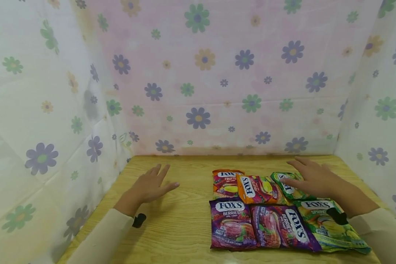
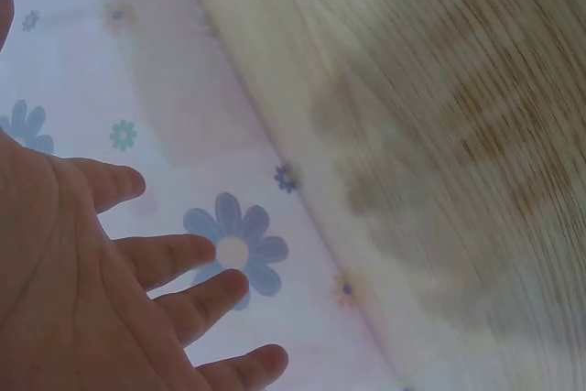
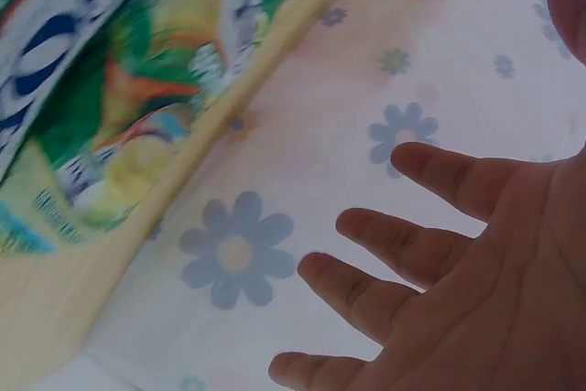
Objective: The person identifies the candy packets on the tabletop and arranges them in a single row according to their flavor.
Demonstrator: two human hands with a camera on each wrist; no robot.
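Note:
Over the bare left part of the wooden table, my left hand hovers with fingers spread and nothing in it. My right hand, also spread and holding nothing, is above the green candy bags at the right. One green Fox's bag is partly hidden behind that hand; a larger green one lies nearer, partly covered by the right wrist. Beside them are two orange Fox's Fruits bags and two purple Fox's Berries bags. In the right wrist view a green bag shows beyond the fingers.
The wooden table carries the bags on its right half. Flower-patterned white cloth stands as walls at the back, left and right. A black strap piece sits at the left wrist, another at the right.

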